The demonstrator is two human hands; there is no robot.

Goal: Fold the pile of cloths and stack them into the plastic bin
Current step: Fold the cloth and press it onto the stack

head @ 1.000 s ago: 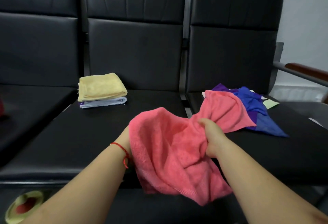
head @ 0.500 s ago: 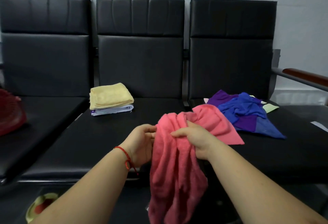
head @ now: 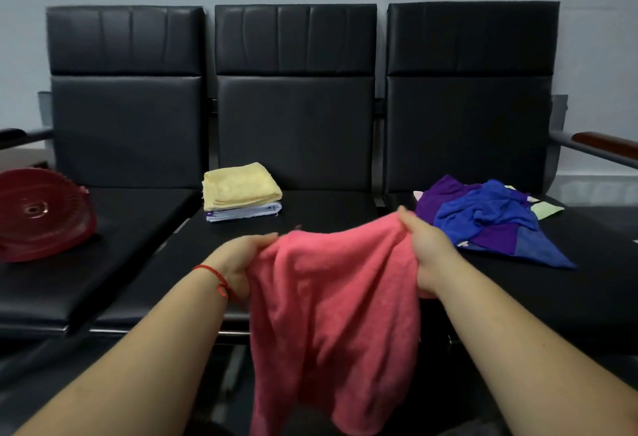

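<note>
Both hands hold the pink cloth [head: 331, 301] by its top edge above the near lip of the middle seat [head: 328, 214], the left hand [head: 241, 263] and right hand [head: 426, 252] each with fingers curled tight into the fabric, the rest hanging slack. To fold it well, I would work each grip out to a true corner, pull the edge taut and level, then lay it flat on the seat. Folded yellow cloth [head: 240, 185] lies far left, the unfolded pile [head: 490, 218] right, the red plastic bin [head: 41, 214] tipped at far left.

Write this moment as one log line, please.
left hand: grips pink cloth | right hand: grips same cloth | cloth: hanging unfolded | folded stack: middle seat
</note>
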